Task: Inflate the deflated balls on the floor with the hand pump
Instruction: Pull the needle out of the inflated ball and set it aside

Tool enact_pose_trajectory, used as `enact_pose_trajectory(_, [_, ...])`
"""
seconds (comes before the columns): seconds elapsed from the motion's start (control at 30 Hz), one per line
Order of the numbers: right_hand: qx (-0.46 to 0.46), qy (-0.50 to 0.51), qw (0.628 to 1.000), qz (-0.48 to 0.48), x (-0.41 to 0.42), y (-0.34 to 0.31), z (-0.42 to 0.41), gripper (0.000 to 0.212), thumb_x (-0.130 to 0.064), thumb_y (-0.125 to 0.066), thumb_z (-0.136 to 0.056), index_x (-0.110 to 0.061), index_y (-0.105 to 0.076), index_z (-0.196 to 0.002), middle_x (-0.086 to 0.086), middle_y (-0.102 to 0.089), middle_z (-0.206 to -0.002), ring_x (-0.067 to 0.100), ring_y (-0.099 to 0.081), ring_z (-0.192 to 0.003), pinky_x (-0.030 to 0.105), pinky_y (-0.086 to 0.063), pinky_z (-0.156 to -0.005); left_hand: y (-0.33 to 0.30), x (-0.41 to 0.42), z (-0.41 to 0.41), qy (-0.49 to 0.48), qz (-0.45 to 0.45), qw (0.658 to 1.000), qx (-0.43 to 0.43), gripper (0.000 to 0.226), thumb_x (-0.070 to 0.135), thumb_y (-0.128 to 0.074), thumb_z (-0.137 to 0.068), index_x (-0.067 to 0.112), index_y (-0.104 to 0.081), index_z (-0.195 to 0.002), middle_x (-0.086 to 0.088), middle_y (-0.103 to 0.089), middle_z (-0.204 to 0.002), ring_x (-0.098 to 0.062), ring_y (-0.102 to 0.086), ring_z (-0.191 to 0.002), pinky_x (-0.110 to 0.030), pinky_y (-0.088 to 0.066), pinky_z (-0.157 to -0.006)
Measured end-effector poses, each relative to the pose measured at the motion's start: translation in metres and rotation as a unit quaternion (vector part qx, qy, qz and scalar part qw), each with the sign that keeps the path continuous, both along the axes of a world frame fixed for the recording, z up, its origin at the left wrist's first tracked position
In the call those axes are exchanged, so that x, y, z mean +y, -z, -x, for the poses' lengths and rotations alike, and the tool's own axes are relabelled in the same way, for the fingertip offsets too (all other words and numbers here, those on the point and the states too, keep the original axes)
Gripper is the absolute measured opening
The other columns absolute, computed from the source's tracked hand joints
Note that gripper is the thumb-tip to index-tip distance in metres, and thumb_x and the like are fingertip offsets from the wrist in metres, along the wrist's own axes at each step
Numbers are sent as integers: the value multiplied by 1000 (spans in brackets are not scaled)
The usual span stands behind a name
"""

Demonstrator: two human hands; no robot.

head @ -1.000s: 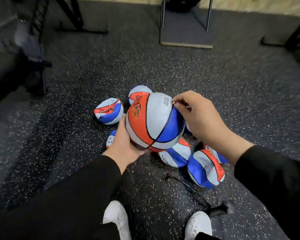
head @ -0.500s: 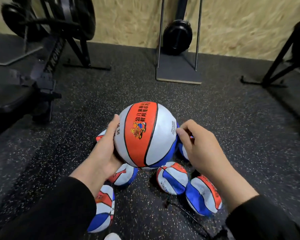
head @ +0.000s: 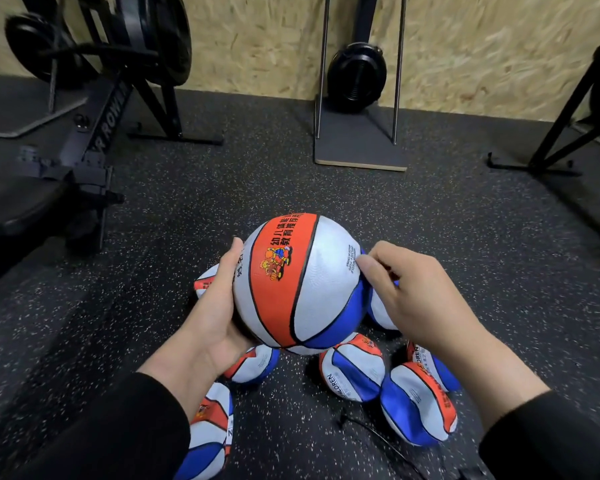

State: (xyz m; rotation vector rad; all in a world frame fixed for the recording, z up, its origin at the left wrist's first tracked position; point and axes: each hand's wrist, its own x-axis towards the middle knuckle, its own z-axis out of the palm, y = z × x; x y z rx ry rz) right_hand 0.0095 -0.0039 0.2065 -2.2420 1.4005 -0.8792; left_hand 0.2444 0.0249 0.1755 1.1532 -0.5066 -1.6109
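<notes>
Flat balls (head: 352, 372) lie nearest on the floor (head: 465, 237). Above them the left hand (head: 215, 306) cups the round ball (head: 298, 282), fingers spread; the right hand (head: 406, 296) pinches at its right side, perhaps the needle. Hold steady and draw straight out.

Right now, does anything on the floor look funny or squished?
Yes. The small balls on the floor under the big round ball look folded and caved in, not round. They have no air. Nothing else stands out.
</notes>
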Motion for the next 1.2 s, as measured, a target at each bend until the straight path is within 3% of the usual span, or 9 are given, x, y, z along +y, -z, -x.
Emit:
enact_pose_trajectory(0.1, [1, -12, 999, -33, -2, -4, 7, 9, -45, -55, -96, -37, -49, -99, -12, -66, -84, 13, -61, -78, 33, -50, -75, 2, -2, 1, -1, -38, 999, 6, 72, 85, -41, -87, 32, -80, -114, -6, -76, -123, -32, -72, -114, -59, -46, -110])
enact_pose_trajectory(0.23, [30, -28, 999, -35, -1, -5, 11, 13, -36, -53, -99, -47, -49, -106, -6, -70, -88, 21, -67, -84, 44, -54, -80, -1, 0, 4, 3, -63, 998, 4, 72, 86, -40, -86, 33, -81, -111, -6, -76, -122, -32, -73, -113, -59, -47, -109])
enact_pose_trajectory(0.6, [79, -35, 995, -46, 0, -9, 15, 5, -35, -52, -97, -35, -48, -95, -8, -60, -72, 14, -51, -64, 34, -46, -65, -10, 4, 9, 20, -76, 996, -34, 74, 85, -47, -81, 28, -81, -114, -6, -78, -117, -30, -73, -110, -48, -53, -98])
enact_pose_trajectory(0.67, [79, -38, 995, -44, 1, -8, 15, 15, -42, -48, -97, -29, -49, -90, -5, -57, -69, 15, -48, -62, 29, -42, -60, -10, 5, 7, 26, -82, 996, -30, 76, 86, -47, -80, 29, -79, -118, -7, -77, -119, -31, -72, -112, -50, -52, -100])
enact_pose_trajectory(0.77, [67, -34, 996, -46, 2, -3, 10, 33, -46, -43, -98, -19, -43, -79, 3, -49, -64, 20, -42, -63, 36, -40, -60, -8, 7, 6, 28, -90, 995, -31, 76, 86, -48, -81, 27, -79, -119, -9, -78, -118, -32, -74, -108, -50, -54, -96])
enact_pose_trajectory(0.83, [66, -23, 996, -55, 0, 1, 9, 38, -51, -41, -98, -19, -41, -76, 3, -48, -62, 18, -40, -60, 37, -40, -60, -6, 7, 6, 23, -97, 994, -35, 75, 85, -48, -81, 26, -81, -113, -10, -79, -114, -33, -75, -103, -48, -55, -91])
enact_pose_trajectory(0.97, [69, -51, 992, -98, -4, 2, 14, 27, -56, -47, -95, -30, -50, -90, -11, -60, -74, 9, -51, -65, 29, -44, -64, -4, 7, 5, 22, -110, 993, -31, 75, 87, -49, -80, 27, -79, -114, -11, -79, -110, -35, -72, -104, -48, -56, -83])
enact_pose_trajectory(1.1, [78, -86, 987, -111, -4, 1, 18, 28, -50, -47, -99, -28, -48, -81, -12, -55, -67, 8, -42, -59, 29, -40, -59, -1, 7, -2, 40, -105, 993, -38, 82, 88, -51, -74, 27, -78, -121, -11, -77, -117, -36, -72, -112, -55, -53, -101])
enact_pose_trajectory(1.2, [65, -85, 987, -118, -5, -1, 21, 31, -46, -48, -100, -25, -47, -78, -11, -47, -59, 7, -37, -56, 27, -36, -55, 2, 9, -1, 60, -78, 994, -40, 83, 87, -44, -74, 27, -79, -119, -10, -76, -121, -34, -74, -110, -55, -53, -101])
